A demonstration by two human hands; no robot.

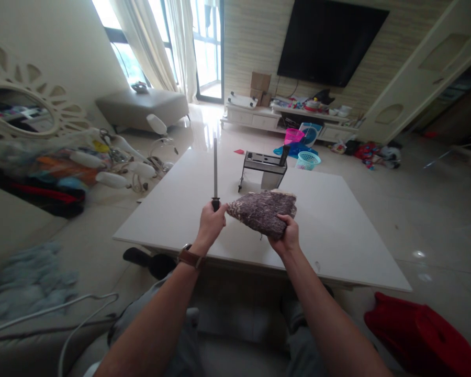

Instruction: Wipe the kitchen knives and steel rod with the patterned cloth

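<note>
My left hand (211, 226), with a brown-strapped watch at its wrist, is closed round the black handle of a sharpening steel (215, 170). Its long, thin grey rod points up and away from me. A fuzzy purple-grey cloth (261, 212) with a paler edge hangs above the white table (317, 230), gripped at its right side by my right hand (286, 234). The cloth's narrow end reaches my left thumb; whether it is pinched there I cannot tell. Just beyond the cloth stands a slotted knife rack (265, 161), a black handle (284, 154) rising from its right end.
A small red piece (239, 152) lies near the table's far edge. Behind it on the floor are a pink basket (293, 136) and a turquoise basket (308, 161). White chandelier-like lamp arms (129, 170) stand at left; a red stool-like object (419, 335) is at lower right.
</note>
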